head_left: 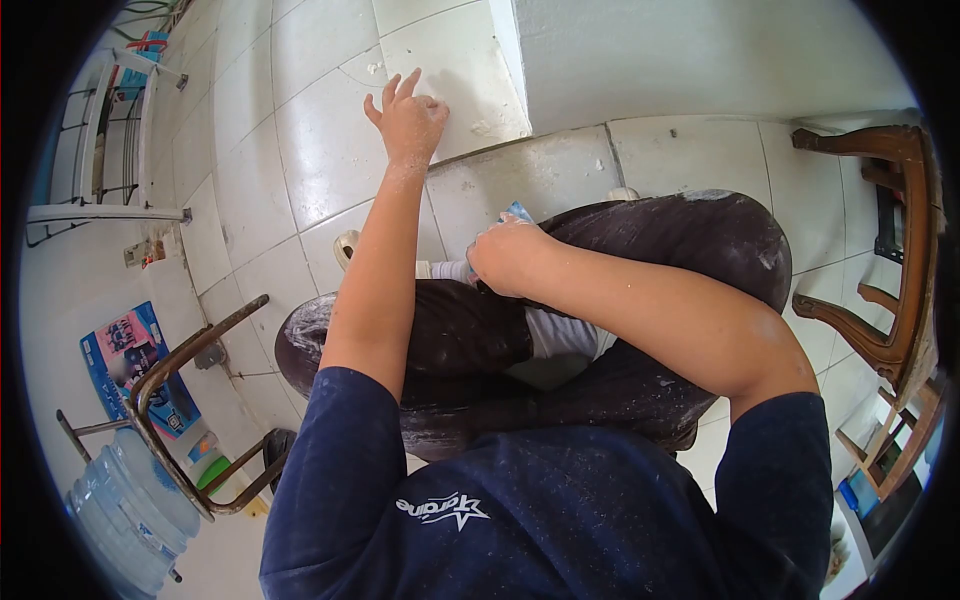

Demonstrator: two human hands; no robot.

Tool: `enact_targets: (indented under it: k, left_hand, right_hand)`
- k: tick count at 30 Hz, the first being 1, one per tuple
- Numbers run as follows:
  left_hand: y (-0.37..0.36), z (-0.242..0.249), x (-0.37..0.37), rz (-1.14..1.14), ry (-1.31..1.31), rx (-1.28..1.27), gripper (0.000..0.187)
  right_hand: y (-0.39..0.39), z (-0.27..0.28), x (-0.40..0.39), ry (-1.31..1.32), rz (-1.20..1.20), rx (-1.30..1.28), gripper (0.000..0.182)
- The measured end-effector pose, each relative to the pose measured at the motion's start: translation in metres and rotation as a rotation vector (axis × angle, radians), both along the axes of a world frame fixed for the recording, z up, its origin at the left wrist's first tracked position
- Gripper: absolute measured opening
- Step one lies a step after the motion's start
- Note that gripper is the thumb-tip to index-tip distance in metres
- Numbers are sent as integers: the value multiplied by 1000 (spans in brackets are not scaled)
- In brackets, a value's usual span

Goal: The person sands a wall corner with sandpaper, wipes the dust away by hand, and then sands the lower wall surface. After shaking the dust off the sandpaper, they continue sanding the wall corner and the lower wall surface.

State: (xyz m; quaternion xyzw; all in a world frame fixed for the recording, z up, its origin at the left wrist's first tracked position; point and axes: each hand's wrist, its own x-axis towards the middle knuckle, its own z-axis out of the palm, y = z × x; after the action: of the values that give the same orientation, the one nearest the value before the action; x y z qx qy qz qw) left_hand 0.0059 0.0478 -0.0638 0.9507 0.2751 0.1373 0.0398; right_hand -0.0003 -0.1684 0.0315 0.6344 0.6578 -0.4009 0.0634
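Observation:
I sit cross-legged on a white tiled floor (320, 150). My left hand (408, 118) reaches forward with fingers spread, its fingertips resting on a floor tile near a grout line. My right hand (510, 255) is closed on a small blue and white object (516, 211) above my dark, dust-marked trousers (690, 235); most of that object is hidden by the fingers. White dust covers both forearms and my navy shirt.
A white wall base (690, 60) rises ahead. A wooden chair (900, 250) stands at the right. At the left are a metal frame (180, 380), a large water bottle (125, 510), a blue printed box (130, 355) and a white rack (110, 140).

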Motion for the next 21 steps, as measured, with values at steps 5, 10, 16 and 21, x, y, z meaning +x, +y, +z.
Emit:
enact_targets:
  k: [5,10,16,21]
  left_hand:
    - [-2,-1,0,6,-20,-19,16]
    - [-2,-3,-2,-8,-30,-23,17]
    - [-2,-2,-2,5,13,-10,20]
    - [-4,-3,-3,-11,6,-6,20]
  right_hand:
    - [0,2,1,-1,-10,-3,34]
    - [0,0,1,3,-10,-13,36]
    - [-1,6,2,8,-11,-15,34]
    - [-5,0,2,-3,8,94,31]
